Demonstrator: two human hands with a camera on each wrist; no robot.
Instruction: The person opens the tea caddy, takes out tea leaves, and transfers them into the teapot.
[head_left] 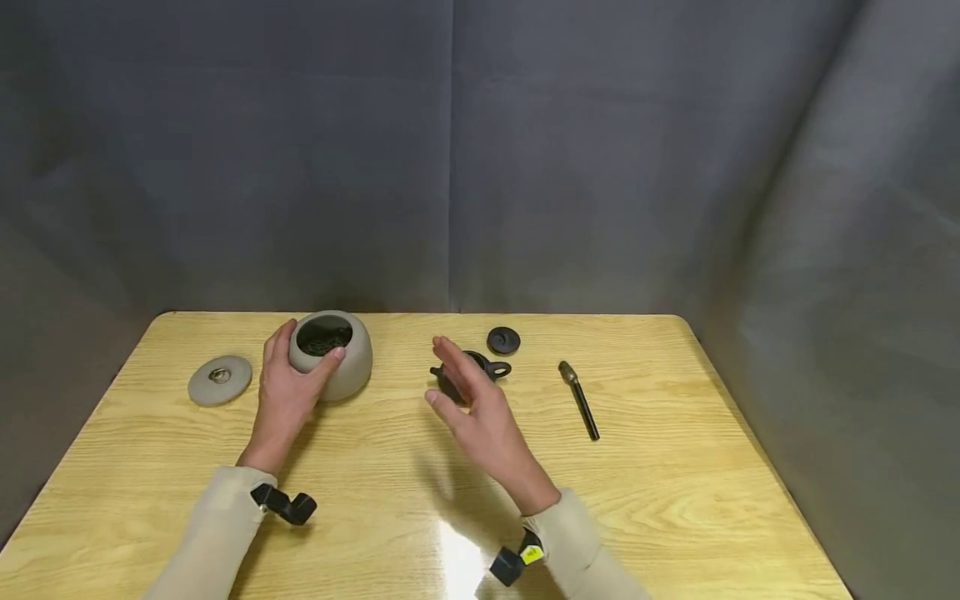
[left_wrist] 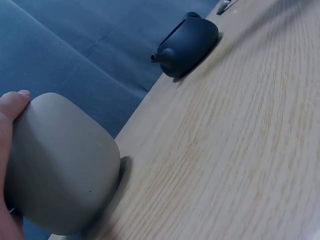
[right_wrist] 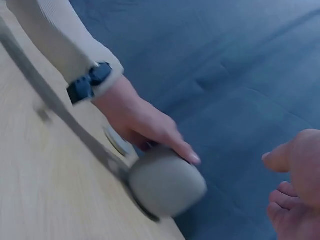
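Observation:
My left hand (head_left: pixel 288 392) grips a round grey jar (head_left: pixel 351 367), thumb over the near rim and fingers on its left side. Dark loose bits, perhaps tea leaves, show inside the mouth. In the left wrist view the jar (left_wrist: pixel 65 165) stands at or just above the table; which, I cannot tell. My right hand (head_left: pixel 487 421) hangs with fingers extended and holds nothing, partly covering a small black teapot (head_left: pixel 447 387) without its lid. The right wrist view has the jar (right_wrist: pixel 167 182) under the left hand (right_wrist: pixel 145 120), with the right hand's fingers (right_wrist: pixel 277 159) at the edge.
A grey jar lid (head_left: pixel 220 381) with a small ring on top lies left of the jar. Behind the teapot is its round black lid (head_left: pixel 503 340). A black-handled brush-like tool (head_left: pixel 580 402) lies at the right on the wooden table (head_left: pixel 675 500). Grey cloth (head_left: pixel 525 167) hangs around the table.

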